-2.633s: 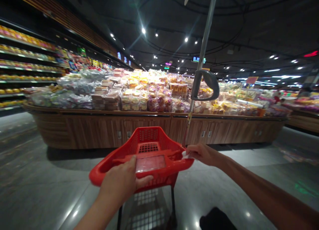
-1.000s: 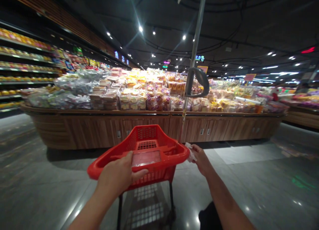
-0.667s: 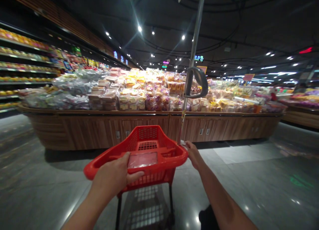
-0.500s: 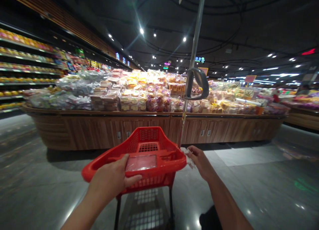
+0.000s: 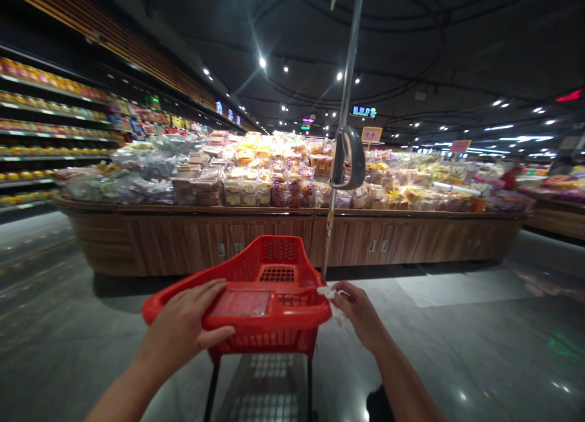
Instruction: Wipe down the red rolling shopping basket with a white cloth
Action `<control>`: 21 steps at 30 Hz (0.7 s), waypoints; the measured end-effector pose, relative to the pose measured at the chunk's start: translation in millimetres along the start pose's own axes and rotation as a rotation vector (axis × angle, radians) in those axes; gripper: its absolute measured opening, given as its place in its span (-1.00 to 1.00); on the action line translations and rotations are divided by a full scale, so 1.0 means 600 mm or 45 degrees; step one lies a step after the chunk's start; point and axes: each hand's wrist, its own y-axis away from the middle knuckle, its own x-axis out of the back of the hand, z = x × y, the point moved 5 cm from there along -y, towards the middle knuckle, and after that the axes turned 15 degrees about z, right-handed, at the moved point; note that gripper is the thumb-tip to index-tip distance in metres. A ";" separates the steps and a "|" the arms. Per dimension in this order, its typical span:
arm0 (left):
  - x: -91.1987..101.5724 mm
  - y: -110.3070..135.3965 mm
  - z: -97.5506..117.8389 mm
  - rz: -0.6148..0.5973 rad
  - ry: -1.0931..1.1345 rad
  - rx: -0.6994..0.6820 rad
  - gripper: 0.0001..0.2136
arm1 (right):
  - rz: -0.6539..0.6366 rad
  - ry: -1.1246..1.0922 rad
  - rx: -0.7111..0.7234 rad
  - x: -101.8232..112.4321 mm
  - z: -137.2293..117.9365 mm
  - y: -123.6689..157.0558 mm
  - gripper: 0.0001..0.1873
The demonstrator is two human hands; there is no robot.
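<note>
A red plastic shopping cart basket (image 5: 274, 270) stands on a metal frame right in front of me. My left hand (image 5: 185, 321) lies over the left part of its near rim, fingers stretched across the top and thumb under the edge. My right hand (image 5: 359, 312) is at the basket's right corner, fingers closed on a small white crumpled tissue or paper (image 5: 331, 295). A grey pole (image 5: 340, 136) with a dark loop handle (image 5: 350, 158) rises from the cart's right side.
A long wooden display island (image 5: 283, 239) piled with several wrapped bakery packs (image 5: 256, 172) spans the view ahead. Stocked shelves (image 5: 41, 130) line the left wall. Shiny grey floor (image 5: 457, 337) lies on both sides of the cart. Another display counter (image 5: 555, 215) is far right.
The cart and view have swung leftward. My left hand's fingers have loosened and spread along the rim. My right hand stays at the right corner with the white paper.
</note>
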 end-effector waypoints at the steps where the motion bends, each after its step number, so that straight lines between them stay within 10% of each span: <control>1: 0.011 0.005 0.003 0.108 0.030 -0.056 -0.42 | 0.011 0.000 0.015 -0.005 -0.002 0.007 -0.82; 6: 0.053 0.042 0.112 0.490 0.234 -0.315 -0.61 | 0.057 0.017 0.146 -0.036 -0.020 0.045 -0.83; 11: 0.037 0.038 0.242 0.425 0.277 -0.273 -0.65 | 0.021 -0.001 0.140 -0.061 0.002 0.061 -0.78; 17: 0.009 0.026 0.241 0.231 -0.002 0.023 -0.71 | 0.348 0.095 0.262 -0.040 0.022 0.036 -0.85; 21: 0.012 0.039 0.223 0.299 -0.036 -0.043 -0.71 | 0.233 0.034 0.517 -0.080 -0.005 0.038 -0.79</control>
